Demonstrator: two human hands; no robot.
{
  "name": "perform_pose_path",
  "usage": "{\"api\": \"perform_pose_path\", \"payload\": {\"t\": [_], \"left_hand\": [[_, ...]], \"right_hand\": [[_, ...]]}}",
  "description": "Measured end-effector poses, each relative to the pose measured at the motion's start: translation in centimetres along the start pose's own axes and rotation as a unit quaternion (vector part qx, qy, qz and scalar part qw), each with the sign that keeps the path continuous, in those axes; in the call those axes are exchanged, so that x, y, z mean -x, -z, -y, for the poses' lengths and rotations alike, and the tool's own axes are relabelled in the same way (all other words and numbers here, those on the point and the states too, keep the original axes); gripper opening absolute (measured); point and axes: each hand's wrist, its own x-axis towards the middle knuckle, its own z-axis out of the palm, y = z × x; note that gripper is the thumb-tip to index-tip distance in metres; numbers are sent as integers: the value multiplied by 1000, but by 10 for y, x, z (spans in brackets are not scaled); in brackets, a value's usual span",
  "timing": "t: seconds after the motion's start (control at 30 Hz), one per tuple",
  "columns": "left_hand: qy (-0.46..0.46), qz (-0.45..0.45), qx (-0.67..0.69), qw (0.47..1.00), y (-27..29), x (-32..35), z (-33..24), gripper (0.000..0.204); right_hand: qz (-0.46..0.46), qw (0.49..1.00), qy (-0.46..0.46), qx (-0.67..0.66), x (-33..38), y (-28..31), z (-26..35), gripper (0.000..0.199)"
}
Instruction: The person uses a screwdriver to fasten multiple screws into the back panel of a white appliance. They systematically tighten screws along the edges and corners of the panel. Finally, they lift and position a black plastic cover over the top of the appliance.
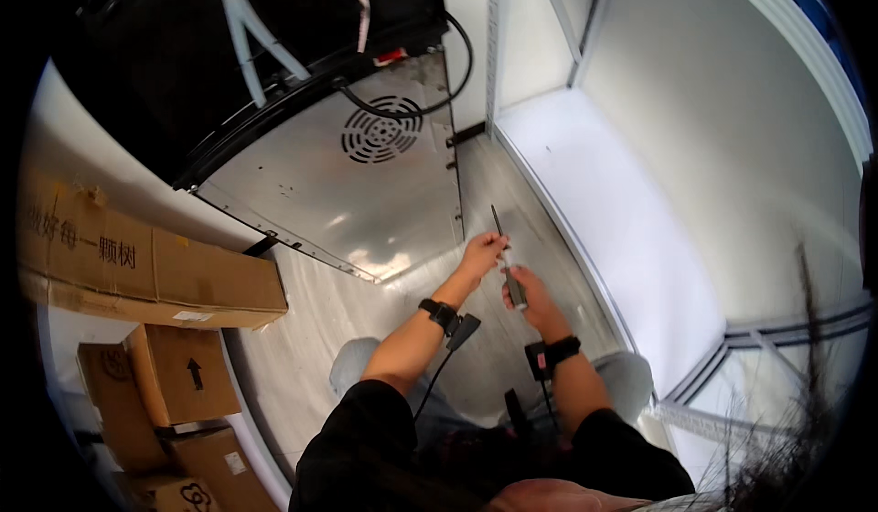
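A screwdriver (517,289) with a grey handle and a long dark shaft is held between my two hands, its tip pointing up and away from me. The handle is in my right hand (540,300), fingers closed around it. Higher up, the fingers of my left hand (482,254) pinch the shaft near where it meets the handle. The tip touches nothing that I can see. Just beyond my left hand stands a metal cabinet panel (311,192) with a round slotted vent (382,130) and small holes along its edges.
A black cable (470,64) loops over the panel's upper corner. Pale straps (247,27) lie across the black unit top (165,73). Cardboard boxes (187,375) are stacked at the left. On the right is a white framed enclosure (631,201). Grey wood-look floor (311,329) lies below.
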Motion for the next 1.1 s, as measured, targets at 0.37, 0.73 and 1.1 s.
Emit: {"api": "perform_pose_path", "payload": {"t": [0.37, 0.73, 1.1], "left_hand": [[111, -11, 30, 993, -244, 11, -616, 28], [61, 98, -48, 992, -353, 707, -1614, 31], [92, -48, -52, 993, -210, 898, -1789, 26]], "right_hand": [[-6, 995, -83, -48, 140, -114, 628, 25], [-80, 993, -67, 45, 881, -758, 1386, 21], [-216, 971, 96, -28, 1050, -928, 1584, 24]]}}
